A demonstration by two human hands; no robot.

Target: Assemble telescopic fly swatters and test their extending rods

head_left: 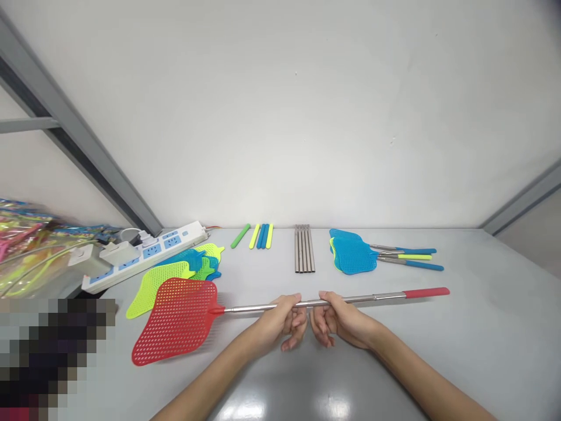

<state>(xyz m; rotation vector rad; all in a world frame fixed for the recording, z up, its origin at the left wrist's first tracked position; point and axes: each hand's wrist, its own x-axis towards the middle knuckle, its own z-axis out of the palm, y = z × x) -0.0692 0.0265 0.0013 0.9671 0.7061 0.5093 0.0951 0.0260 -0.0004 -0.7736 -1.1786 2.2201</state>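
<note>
A red fly swatter (177,321) with a long metal telescopic rod lies across the view above the table, its perforated head at left and its red grip at right. My left hand (287,320) pinches the rod just left of its middle. Close beside it, my right hand (335,318) pinches the same rod, thumb on top and fingers curled below. Behind the hands stand several bare metal rods (304,248) in a neat row. Part of the rod is hidden under my thumbs.
Yellow, blue and green swatter heads (164,280) lie in a pile at left, beside a white power strip (149,257) with plugs. Coloured grips (262,236) lie at the back. Blue swatters (357,254) with handles rest at back right. Plastic-wrapped items (30,245) are far left.
</note>
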